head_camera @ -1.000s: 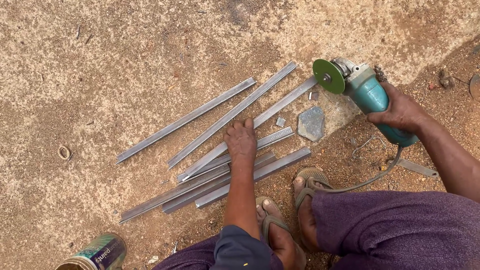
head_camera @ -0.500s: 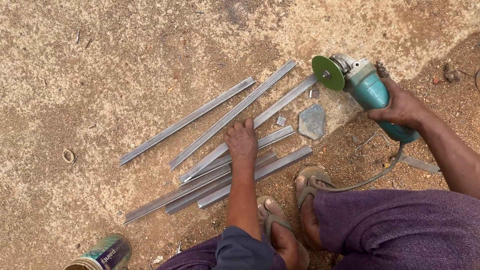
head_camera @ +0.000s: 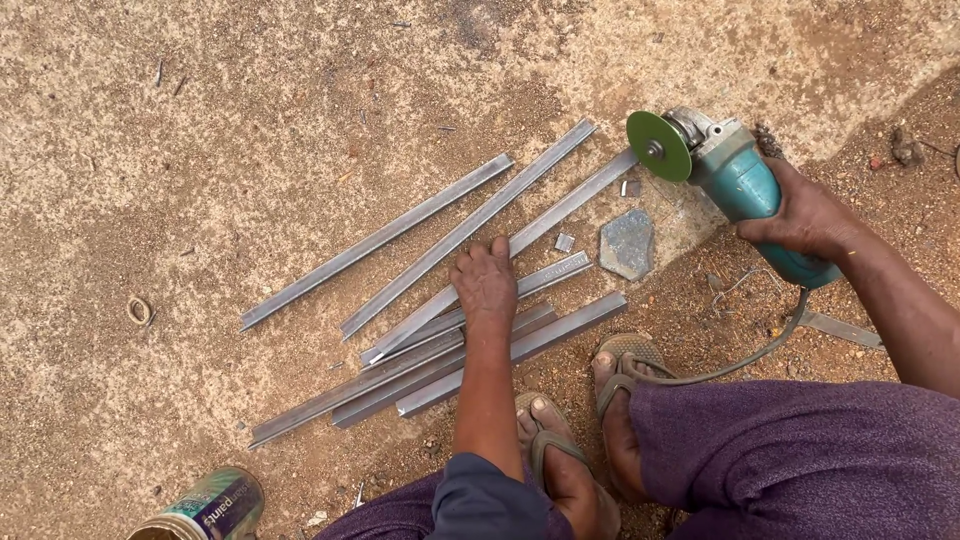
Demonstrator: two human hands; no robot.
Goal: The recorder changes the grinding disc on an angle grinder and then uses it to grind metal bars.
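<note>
Metal bars (head_camera: 440, 330) are pressed down by the flat-open left hand (head_camera: 485, 283); a teal angle grinder (head_camera: 735, 180) is gripped by the right hand (head_camera: 805, 215).

You're looking down at bare sandy ground (head_camera: 250, 120), pale tan and gritty under flat daylight, with no hard shadows. Toward three o'clock it turns to darker reddish soil (head_camera: 900, 130) strewn with small stones. A flat grey stone (head_camera: 627, 243) lies near centre, a small ring (head_camera: 139, 310) at nine o'clock, a paint can (head_camera: 205, 505) at seven.
</note>
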